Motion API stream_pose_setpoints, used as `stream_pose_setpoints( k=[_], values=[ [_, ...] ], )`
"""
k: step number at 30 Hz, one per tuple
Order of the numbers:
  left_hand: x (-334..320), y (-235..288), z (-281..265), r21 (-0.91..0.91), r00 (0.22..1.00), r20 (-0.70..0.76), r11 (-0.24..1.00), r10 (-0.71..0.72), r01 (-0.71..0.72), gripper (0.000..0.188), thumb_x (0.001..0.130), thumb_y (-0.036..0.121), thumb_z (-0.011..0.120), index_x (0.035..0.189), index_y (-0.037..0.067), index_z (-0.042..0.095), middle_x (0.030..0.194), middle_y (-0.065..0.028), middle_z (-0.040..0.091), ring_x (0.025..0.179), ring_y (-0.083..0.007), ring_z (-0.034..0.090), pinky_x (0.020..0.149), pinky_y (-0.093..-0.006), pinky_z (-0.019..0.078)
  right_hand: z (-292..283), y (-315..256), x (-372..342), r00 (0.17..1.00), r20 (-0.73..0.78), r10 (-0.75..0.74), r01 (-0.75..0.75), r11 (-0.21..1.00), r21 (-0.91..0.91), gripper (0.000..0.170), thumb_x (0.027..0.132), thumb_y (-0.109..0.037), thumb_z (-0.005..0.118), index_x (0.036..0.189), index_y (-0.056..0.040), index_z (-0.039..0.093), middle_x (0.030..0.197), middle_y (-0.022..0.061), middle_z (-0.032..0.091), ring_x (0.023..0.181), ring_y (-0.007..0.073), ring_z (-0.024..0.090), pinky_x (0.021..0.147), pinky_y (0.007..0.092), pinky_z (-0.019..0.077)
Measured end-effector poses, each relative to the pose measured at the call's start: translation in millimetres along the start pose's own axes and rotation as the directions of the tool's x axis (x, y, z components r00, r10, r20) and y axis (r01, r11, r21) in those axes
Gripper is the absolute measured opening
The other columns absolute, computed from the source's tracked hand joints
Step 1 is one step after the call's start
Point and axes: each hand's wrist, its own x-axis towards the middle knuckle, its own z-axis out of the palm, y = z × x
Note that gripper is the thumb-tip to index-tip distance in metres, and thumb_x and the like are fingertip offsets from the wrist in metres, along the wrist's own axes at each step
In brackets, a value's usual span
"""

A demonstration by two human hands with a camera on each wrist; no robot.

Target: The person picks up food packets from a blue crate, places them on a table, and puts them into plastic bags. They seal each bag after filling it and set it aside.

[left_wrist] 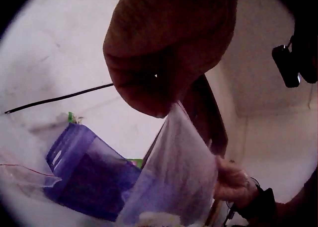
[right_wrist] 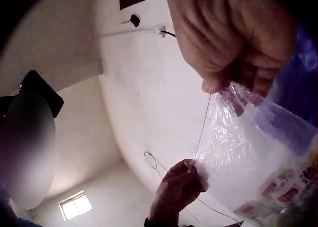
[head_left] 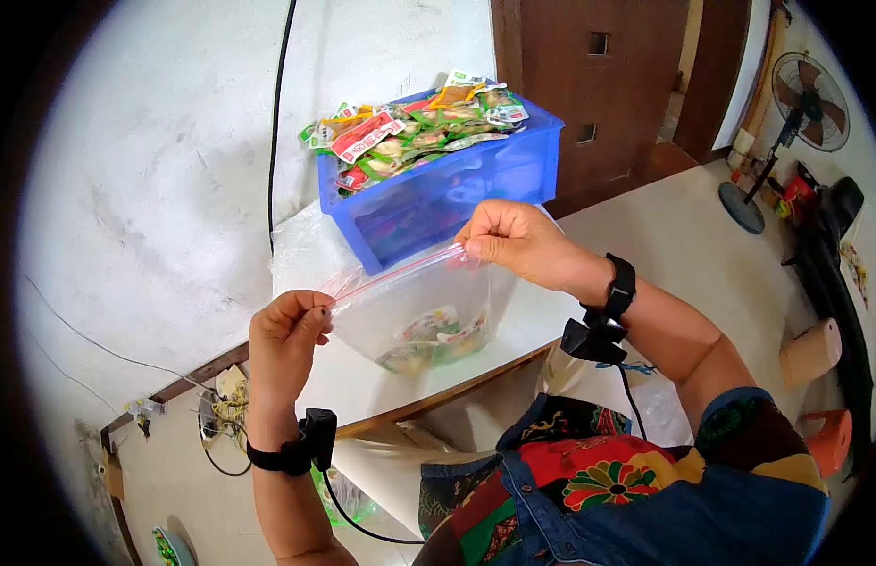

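A clear zip bag [head_left: 381,316] with a red zip line hangs between both hands over the white table. Its top edge is pulled straight, and several green-and-white food packets [head_left: 438,344] lie at the bottom. My left hand [head_left: 285,341] pinches the near left corner between thumb and fingers. At the other end of the zip, my right hand [head_left: 527,247] pinches the right corner. The right wrist view shows that hand [right_wrist: 233,38] from close up, with crinkled film [right_wrist: 233,137] hanging below its fingertips. In the left wrist view the film [left_wrist: 174,157] falls from the left fingertips.
Just behind the bag stands a blue plastic crate [head_left: 438,203], heaped with colourful sealed packets [head_left: 409,137]. More clear plastic [head_left: 301,250] lies on the table's [head_left: 358,401] left side, by the wall. A standing fan [head_left: 806,108] is at the far right, near a brown door [head_left: 608,94].
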Motion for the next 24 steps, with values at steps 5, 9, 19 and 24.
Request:
stream_pose_setpoints(
  k=[5, 9, 19, 24],
  values=[
    [2.6, -8.4, -4.7, -0.088, 1.000, -0.009, 0.996, 0.009, -0.010, 0.010, 0.086, -0.002, 0.054, 0.093, 0.000, 0.062, 0.072, -0.0018, 0.059, 0.063, -0.0081, 0.054, 0.058, -0.0217, 0.0448, 3.8, -1.2, 1.5, 0.998, 0.015, 0.055, -0.057, 0.985, 0.164, 0.011, 0.090, -0.008, 0.056, 0.082, -0.0033, 0.051, 0.090, 0.0116, 0.064, 0.089, 0.0148, 0.063, 0.071, 0.0265, 0.0515],
    [2.7, -9.0, -6.2, -0.148, 0.999, -0.046, 0.988, 0.028, -0.035, 0.013, 0.086, -0.001, 0.055, 0.097, 0.001, 0.061, 0.076, -0.0023, 0.060, 0.065, -0.0092, 0.056, 0.059, -0.0220, 0.0452, 6.0, -3.8, 2.0, 0.992, -0.054, 0.115, -0.103, 0.979, 0.178, 0.012, 0.089, -0.008, 0.058, 0.079, -0.0037, 0.051, 0.085, 0.0108, 0.065, 0.081, 0.0147, 0.064, 0.067, 0.0264, 0.0526],
    [3.1, -18.5, 1.0, -0.229, 0.973, -0.179, 0.956, 0.145, -0.184, 0.022, 0.085, -0.005, 0.054, 0.106, -0.001, 0.058, 0.082, -0.0014, 0.060, 0.074, -0.0082, 0.055, 0.070, -0.0227, 0.0448, 2.0, 0.3, 2.9, 0.990, -0.132, 0.044, -0.057, 0.994, -0.095, 0.014, 0.085, -0.005, 0.062, 0.077, -0.0035, 0.052, 0.081, 0.0096, 0.065, 0.072, 0.0097, 0.061, 0.063, 0.0230, 0.0499],
    [12.2, -6.0, 5.7, 0.597, 0.915, -0.227, 0.790, 0.332, -0.138, 0.028, 0.079, 0.000, 0.062, 0.107, 0.002, 0.060, 0.094, -0.0069, 0.061, 0.086, -0.0173, 0.058, 0.072, -0.0292, 0.0458, 19.2, 6.8, 9.6, 0.998, -0.058, -0.018, 0.019, 1.000, 0.011, 0.017, 0.087, -0.005, 0.060, 0.076, -0.0052, 0.047, 0.085, 0.0104, 0.064, 0.078, 0.0084, 0.058, 0.066, 0.0231, 0.0487]
  ],
)
